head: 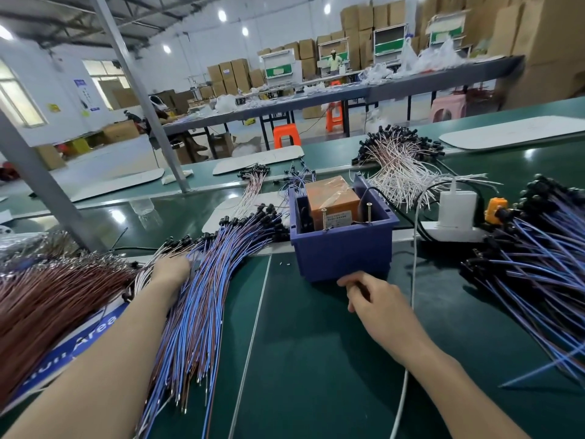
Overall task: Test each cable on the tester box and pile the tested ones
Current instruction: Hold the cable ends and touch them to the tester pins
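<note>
The tester box (343,248) is set on the tabletop (316,359). Left of it, the left hand (171,270) is sunk among blue cables (202,312), its fingers hidden. Just before the box, the right hand (376,299) is curled; whether anything is held cannot be told.

Tester box (343,248) dead centre on table (316,359). Left cable pile (202,296) at its 9 o'clock, left hand (172,270) on top. Right hand (370,296) at 6 o'clock, just before box. Power strip (452,234) at 3 o'clock, right cable pile (544,274) beyond it. Far bundle (399,166) at 1 o'clock, behind box.
</note>
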`<state>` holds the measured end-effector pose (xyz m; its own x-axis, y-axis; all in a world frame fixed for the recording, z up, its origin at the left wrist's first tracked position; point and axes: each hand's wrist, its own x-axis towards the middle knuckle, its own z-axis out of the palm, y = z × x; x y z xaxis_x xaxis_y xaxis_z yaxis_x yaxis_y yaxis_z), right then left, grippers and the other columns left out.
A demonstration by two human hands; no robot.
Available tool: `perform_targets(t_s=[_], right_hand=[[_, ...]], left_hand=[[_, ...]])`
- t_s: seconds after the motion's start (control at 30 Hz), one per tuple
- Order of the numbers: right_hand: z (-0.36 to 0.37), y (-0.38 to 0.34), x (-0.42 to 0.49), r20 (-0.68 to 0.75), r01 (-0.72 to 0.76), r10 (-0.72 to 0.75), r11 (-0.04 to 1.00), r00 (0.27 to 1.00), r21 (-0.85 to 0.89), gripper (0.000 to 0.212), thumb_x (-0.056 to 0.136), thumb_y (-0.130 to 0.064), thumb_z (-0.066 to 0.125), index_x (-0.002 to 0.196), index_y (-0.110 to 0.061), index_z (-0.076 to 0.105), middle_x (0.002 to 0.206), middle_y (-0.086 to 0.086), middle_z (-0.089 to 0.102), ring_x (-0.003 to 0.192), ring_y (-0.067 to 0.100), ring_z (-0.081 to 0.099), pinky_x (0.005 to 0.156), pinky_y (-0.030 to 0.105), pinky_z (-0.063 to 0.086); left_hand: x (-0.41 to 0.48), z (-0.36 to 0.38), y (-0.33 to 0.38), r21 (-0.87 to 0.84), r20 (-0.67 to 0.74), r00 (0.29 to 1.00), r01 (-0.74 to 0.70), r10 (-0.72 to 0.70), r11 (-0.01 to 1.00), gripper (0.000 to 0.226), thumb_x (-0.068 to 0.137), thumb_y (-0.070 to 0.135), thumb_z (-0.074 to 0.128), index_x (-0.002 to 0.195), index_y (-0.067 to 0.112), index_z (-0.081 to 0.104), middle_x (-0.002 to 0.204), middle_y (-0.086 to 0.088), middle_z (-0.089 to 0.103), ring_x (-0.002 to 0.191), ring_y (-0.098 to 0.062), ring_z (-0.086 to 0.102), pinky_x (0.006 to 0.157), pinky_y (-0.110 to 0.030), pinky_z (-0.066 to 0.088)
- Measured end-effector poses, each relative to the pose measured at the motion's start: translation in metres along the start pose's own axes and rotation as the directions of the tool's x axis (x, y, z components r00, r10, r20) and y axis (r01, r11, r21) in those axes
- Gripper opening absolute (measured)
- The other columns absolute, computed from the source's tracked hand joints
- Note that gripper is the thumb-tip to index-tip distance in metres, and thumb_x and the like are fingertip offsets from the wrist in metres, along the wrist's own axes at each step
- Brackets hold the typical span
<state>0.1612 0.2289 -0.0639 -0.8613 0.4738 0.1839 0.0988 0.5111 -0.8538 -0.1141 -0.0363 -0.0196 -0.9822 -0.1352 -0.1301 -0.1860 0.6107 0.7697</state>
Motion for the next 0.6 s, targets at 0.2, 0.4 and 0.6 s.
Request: perform_targets(t_s=[0.2, 0.4, 0.6], right_hand=[[0.0, 0.0, -0.001, -0.008, 0.002, -0.002, 1.0, 1.0, 0.018, 0.024, 0.102, -0.023, 0.05, 0.099, -0.04, 0.067, 0.068, -0.012, 0.067, 0.047, 0.003, 0.053, 0.044, 0.015, 0.038], [-0.001, -0.001, -0.002, 0.005, 0.008, -0.008, 1.0, 1.0, 0.014, 0.024, 0.102, -0.023, 0.048, 0.098, -0.041, 0.065, 0.076, -0.023, 0.066, 0.051, 0.004, 0.055, 0.045, 0.015, 0.039], [-0.002, -0.001, -0.004, 0.01, 0.005, -0.005, 1.0, 1.0, 0.017, 0.024, 0.102, -0.024, 0.049, 0.099, -0.041, 0.066, 0.075, -0.022, 0.066, 0.052, 0.003, 0.056, 0.047, 0.014, 0.04]], left_hand=[[-0.015, -0.012, -0.003, -0.471, 0.091, 0.994, 0.103, -0.068, 0.876, 0.018, 0.106, 0.008, 0.033, 0.117, 0.008, 0.047, 0.083, -0.01, 0.059, 0.065, -0.02, 0.057, 0.05, -0.025, 0.044], [-0.031, -0.029, -0.006, -0.651, 0.239, 0.971, 0.167, -0.009, 0.74, 0.016, 0.109, 0.018, 0.037, 0.102, 0.016, 0.051, 0.07, -0.006, 0.072, 0.046, -0.013, 0.067, 0.038, -0.022, 0.051], [-0.048, -0.021, 0.006, -0.469, 0.271, 0.935, -0.081, 0.23, 0.88, 0.02, 0.109, 0.017, 0.038, 0.102, 0.01, 0.056, 0.094, -0.008, 0.074, 0.06, -0.014, 0.066, 0.047, -0.023, 0.052]])
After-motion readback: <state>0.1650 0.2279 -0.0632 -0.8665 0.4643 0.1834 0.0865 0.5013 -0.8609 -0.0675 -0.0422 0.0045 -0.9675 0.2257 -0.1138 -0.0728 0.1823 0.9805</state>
